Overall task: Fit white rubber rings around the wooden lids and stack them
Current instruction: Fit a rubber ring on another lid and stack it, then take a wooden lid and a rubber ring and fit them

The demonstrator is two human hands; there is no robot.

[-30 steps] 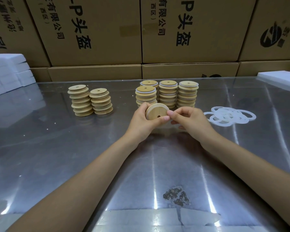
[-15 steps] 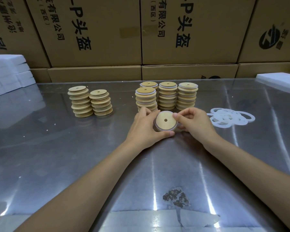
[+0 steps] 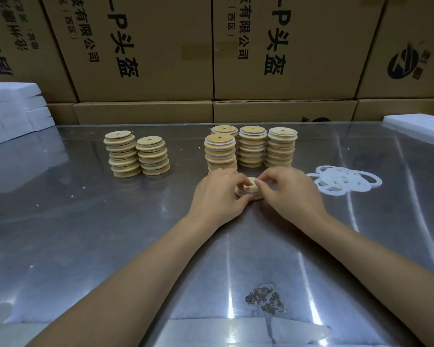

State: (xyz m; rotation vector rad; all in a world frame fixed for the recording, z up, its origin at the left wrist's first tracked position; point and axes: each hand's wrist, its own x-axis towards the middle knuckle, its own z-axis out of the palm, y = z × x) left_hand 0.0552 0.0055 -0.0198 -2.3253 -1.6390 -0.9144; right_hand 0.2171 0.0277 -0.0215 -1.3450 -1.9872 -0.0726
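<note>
A round wooden lid (image 3: 249,191) lies flat on the metal table (image 3: 110,234), a thin white rim showing at its lower edge. My left hand (image 3: 218,194) grips its left side, fingers curled over the top. My right hand (image 3: 292,194) pinches its right edge with curled fingertips. Just behind stand several stacks of lids with white rings (image 3: 251,147). Two stacks of bare wooden lids (image 3: 137,156) stand to the left. A loose pile of white rubber rings (image 3: 343,182) lies to the right of my right hand.
Large cardboard boxes (image 3: 273,53) wall off the back of the table. White foam blocks (image 3: 13,113) are piled at the far left, another white slab (image 3: 419,127) at the far right. A dark worn patch (image 3: 264,300) marks the near table surface.
The lid was held tilted up between both hands; it has come down flat onto the table, and both hands now curl over it.
</note>
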